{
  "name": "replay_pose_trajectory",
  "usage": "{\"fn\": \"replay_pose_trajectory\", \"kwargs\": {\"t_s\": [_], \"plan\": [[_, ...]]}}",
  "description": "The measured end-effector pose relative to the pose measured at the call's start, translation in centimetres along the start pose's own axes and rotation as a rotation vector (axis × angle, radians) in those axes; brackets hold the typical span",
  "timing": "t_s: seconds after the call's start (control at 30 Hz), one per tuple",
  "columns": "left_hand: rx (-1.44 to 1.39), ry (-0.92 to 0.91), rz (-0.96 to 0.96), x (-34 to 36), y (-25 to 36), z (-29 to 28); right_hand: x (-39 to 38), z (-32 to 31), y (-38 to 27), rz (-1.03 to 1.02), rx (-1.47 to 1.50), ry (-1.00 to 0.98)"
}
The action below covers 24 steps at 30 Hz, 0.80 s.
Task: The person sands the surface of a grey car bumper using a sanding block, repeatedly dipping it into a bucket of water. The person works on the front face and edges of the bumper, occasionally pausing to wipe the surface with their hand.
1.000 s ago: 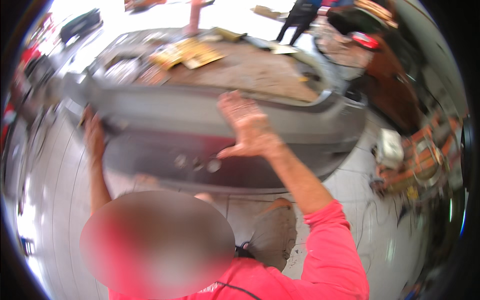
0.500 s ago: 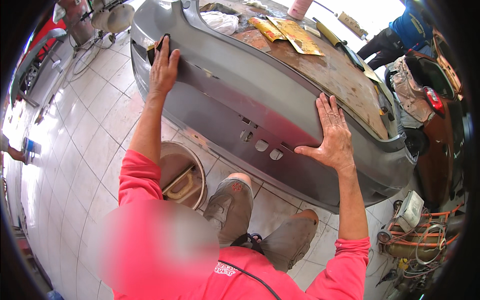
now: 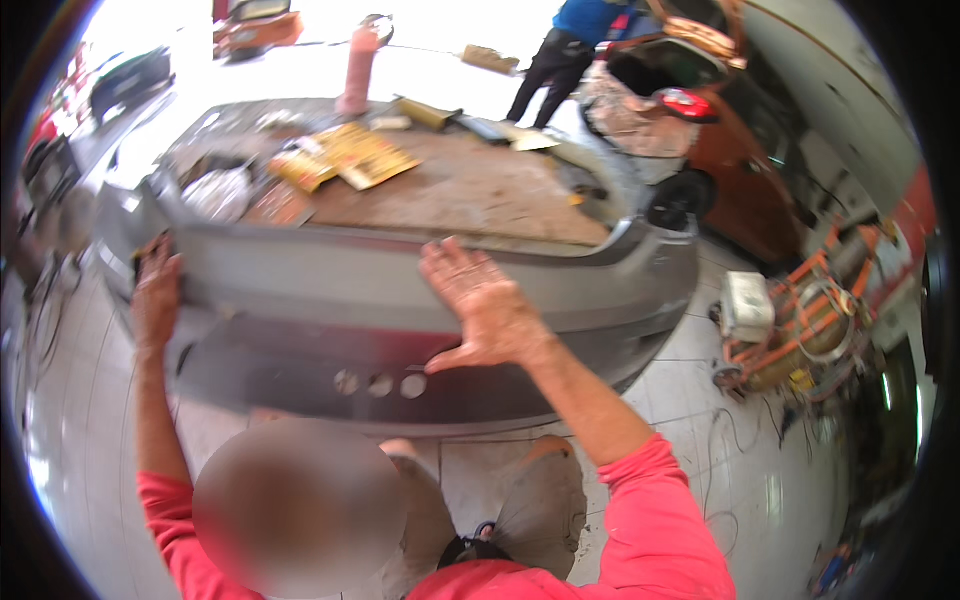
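Note:
A long grey car bumper (image 3: 300, 265) lies across in front of me, with a reddish-purple patch and several holes along its lower face. At its left end my left hand (image 3: 157, 295) presses against the surface, fingers close together over a small dark block with a bit of yellow, mostly hidden under the fingers. Further right, my right hand (image 3: 490, 315) rests flat on the bumper, thumb spread wide and fingertips near the upper edge. It holds nothing.
Behind the bumper a worn brown tabletop (image 3: 480, 200) carries yellow packets (image 3: 365, 157), crumpled plastic (image 3: 218, 193) and a pink cylinder (image 3: 357, 75). A co-worker in blue (image 3: 560, 60) stands beyond, near a brown car (image 3: 735, 155). An orange-framed machine (image 3: 800, 325) stands at right.
The view has tilted up and turned right, bringing more of the tabletop and background in. Both hands remain on the bumper; the bucket below is no longer visible.

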<state>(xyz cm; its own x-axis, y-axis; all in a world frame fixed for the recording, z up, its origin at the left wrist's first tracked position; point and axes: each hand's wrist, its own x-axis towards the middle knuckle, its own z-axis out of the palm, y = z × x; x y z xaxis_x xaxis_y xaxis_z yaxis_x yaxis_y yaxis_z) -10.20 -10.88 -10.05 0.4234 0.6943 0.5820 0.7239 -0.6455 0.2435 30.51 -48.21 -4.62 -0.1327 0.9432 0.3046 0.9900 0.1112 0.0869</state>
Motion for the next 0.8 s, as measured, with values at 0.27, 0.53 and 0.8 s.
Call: {"fn": "replay_pose_trajectory", "kwargs": {"t_s": [0.27, 0.53, 0.8], "plan": [[0.252, -0.044, 0.005, -1.2, 20.0, 3.9, -0.9, 0.1, -0.3, 0.027, 0.008, 0.02], [0.009, -0.128, 0.1, -0.4, 14.2, -1.6, -9.0, -1.6, 4.5, 0.268, 0.023, 0.032], [0.306, -0.108, 0.018, 1.4, 15.0, 2.7, -14.5, -0.3, 6.2, 0.571, -0.18, 0.088]]}}
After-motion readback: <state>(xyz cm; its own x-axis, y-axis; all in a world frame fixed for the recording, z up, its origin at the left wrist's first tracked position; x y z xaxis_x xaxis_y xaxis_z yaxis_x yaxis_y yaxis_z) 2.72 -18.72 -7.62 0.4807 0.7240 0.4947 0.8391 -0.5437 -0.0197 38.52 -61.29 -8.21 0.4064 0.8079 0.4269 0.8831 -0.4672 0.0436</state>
